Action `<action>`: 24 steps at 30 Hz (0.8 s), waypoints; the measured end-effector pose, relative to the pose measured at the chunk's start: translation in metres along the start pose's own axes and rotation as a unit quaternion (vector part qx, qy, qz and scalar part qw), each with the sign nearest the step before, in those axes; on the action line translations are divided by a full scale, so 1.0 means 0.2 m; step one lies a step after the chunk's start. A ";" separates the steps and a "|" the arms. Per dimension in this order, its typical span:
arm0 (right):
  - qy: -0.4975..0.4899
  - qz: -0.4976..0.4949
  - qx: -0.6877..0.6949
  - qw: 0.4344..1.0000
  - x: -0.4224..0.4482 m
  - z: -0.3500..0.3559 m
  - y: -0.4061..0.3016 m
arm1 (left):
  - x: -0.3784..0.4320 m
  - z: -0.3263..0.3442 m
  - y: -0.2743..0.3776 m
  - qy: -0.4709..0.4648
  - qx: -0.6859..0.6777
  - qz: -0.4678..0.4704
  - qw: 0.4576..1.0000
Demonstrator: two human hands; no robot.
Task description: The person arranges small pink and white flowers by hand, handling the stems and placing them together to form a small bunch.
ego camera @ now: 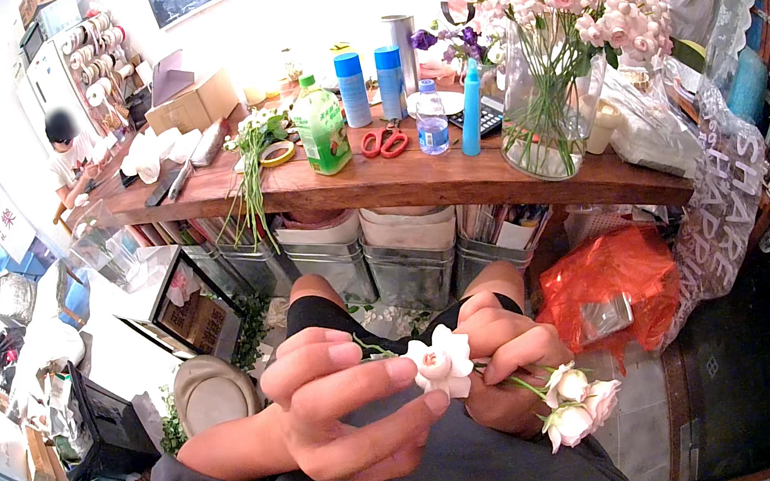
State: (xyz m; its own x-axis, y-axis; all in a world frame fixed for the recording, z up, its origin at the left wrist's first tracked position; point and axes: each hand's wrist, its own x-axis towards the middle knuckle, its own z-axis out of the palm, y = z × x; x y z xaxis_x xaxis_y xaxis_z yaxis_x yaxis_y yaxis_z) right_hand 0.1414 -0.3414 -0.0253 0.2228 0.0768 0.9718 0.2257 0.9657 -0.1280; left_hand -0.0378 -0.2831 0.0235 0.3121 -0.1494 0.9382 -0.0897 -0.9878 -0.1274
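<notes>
My left hand [350,404] reaches in from the left, its fingertips at the outer petals of a pale open rose [441,363]. I cannot tell whether they pinch a petal or only touch it. My right hand [514,363] grips the green stems of a spray of pale pink roses, with the open bloom on its left side and a cluster of smaller roses [579,406] hanging below it at the right. Both hands are above my lap. Beyond them on the wooden table [377,192] lie red-handled scissors [384,142] and cut white flowers with long stems [253,178].
On the table stand a glass vase of pink roses [543,117], a green bottle [321,130], blue-capped cans [353,91] and a water bottle [431,120]. Metal bins [409,259] are underneath. A red plastic bag [610,280] lies at the right. Another person [70,158] sits far left.
</notes>
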 end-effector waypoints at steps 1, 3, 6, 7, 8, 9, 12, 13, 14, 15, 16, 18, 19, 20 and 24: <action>-0.003 -0.002 -0.007 1.000 0.01 0.00 -0.01 | 0.00 0.01 0.00 0.016 0.024 0.034 0.999; -0.007 -0.004 -0.015 1.000 0.02 0.00 -0.01 | -0.01 0.03 -0.01 0.030 0.028 0.034 0.999; 0.005 -0.004 -0.015 1.000 0.00 0.00 0.00 | -0.03 0.04 0.00 0.030 0.029 0.036 0.999; 0.008 -0.006 -0.013 1.000 0.00 0.01 0.00 | -0.04 0.05 0.00 0.036 0.025 0.031 0.999; 0.012 -0.009 -0.010 1.000 0.00 0.01 0.01 | -0.05 0.05 0.00 0.042 0.022 0.026 0.999; 0.012 -0.009 -0.011 1.000 0.00 0.00 0.01 | -0.05 0.05 0.00 0.042 0.021 0.027 0.999; -0.018 -0.002 -0.007 1.000 0.01 -0.02 0.01 | -0.04 0.04 -0.01 0.062 -0.047 0.039 0.996; -0.027 -0.012 0.000 1.000 0.00 -0.03 0.02 | -0.03 0.03 0.00 0.082 -0.060 0.017 0.995; -0.035 -0.021 0.007 0.999 0.00 -0.03 0.03 | -0.03 0.03 0.00 0.103 -0.072 -0.004 0.992; -0.036 -0.022 0.006 0.999 0.00 -0.03 0.03 | -0.01 0.00 0.01 0.103 -0.072 -0.004 0.992; -0.040 -0.027 0.010 0.999 0.01 -0.03 0.03 | 0.00 -0.03 0.01 0.057 -0.063 -0.022 0.996; -0.046 -0.033 0.015 0.998 0.02 -0.03 0.02 | 0.01 -0.05 0.01 0.011 -0.053 -0.041 0.998; -0.060 -0.029 0.014 0.998 0.04 -0.03 0.01 | 0.00 -0.06 0.01 -0.005 -0.043 -0.035 0.998; -0.074 -0.026 0.014 0.997 0.06 -0.04 0.00 | -0.01 -0.06 0.01 -0.021 -0.033 -0.029 0.999; -0.077 -0.022 0.004 0.997 0.06 -0.03 -0.01 | -0.03 -0.03 0.01 -0.029 -0.043 -0.032 0.998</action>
State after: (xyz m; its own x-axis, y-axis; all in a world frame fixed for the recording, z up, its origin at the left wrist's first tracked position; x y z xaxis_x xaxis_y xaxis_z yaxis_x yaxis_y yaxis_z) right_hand 0.1504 -0.3441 -0.0142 0.0650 0.0704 0.9954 0.2251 0.9708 -0.0833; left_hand -0.0459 -0.2837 0.0200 0.3732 -0.0902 0.9234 -0.1470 -0.9884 -0.0371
